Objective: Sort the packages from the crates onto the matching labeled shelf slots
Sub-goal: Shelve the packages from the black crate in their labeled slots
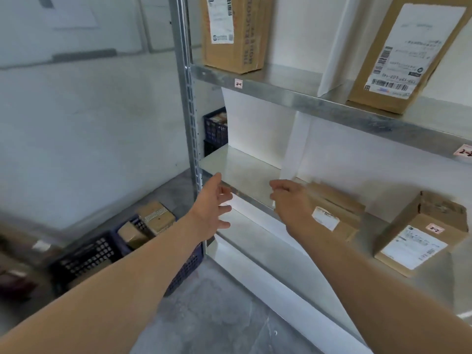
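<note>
My left hand (213, 210) reaches toward the front edge of the middle metal shelf (237, 167) with fingers spread, holding nothing. My right hand (291, 200) hovers at the same edge, fingers loosely curled and empty, just left of a blurred brown package (337, 213) with a white label. Another brown package (421, 231) marked 2-2 lies further right on that shelf. A dark blue crate (86, 254) with several brown packages stands on the floor at lower left. Slot labels (238, 83) (463, 152) are stuck on the upper shelf's front edge.
Two brown boxes (235, 31) (408, 52) stand on the upper shelf, split by a white divider (337, 47). A second blue crate (215, 127) sits behind the rack. The steel upright post (189, 111) is just left of my left hand. Grey concrete floor (217, 315) lies below.
</note>
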`<act>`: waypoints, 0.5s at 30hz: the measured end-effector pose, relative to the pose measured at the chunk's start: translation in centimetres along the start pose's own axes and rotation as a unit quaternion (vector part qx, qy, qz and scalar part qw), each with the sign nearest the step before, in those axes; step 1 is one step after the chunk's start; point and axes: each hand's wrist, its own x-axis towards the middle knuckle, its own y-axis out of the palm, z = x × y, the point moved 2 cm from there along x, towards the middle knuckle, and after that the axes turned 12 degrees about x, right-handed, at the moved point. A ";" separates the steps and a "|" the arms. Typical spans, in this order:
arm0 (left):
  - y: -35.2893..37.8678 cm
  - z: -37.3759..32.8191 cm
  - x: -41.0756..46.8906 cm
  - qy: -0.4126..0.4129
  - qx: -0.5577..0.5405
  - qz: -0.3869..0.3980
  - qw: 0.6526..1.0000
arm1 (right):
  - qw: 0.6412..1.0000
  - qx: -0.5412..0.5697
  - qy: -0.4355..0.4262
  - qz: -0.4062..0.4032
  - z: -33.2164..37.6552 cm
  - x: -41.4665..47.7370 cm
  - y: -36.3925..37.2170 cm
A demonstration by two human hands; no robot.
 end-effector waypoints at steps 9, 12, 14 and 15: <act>-12.6 -0.3 -0.1 0.008 -0.041 -0.060 0.997 | 0.996 -0.041 -0.011 0.075 -0.1 -0.1 14.4; -18.1 -0.6 0.9 0.014 -0.061 -0.082 0.995 | 0.994 -0.049 -0.018 0.101 -0.3 -0.1 19.9; -21.7 -0.9 1.2 0.019 -0.059 -0.099 0.993 | 0.991 -0.055 -0.020 0.118 -0.5 -0.2 23.4; -23.4 -1.1 1.2 0.021 -0.058 -0.105 0.993 | 0.990 -0.054 -0.020 0.125 -0.6 -0.2 25.1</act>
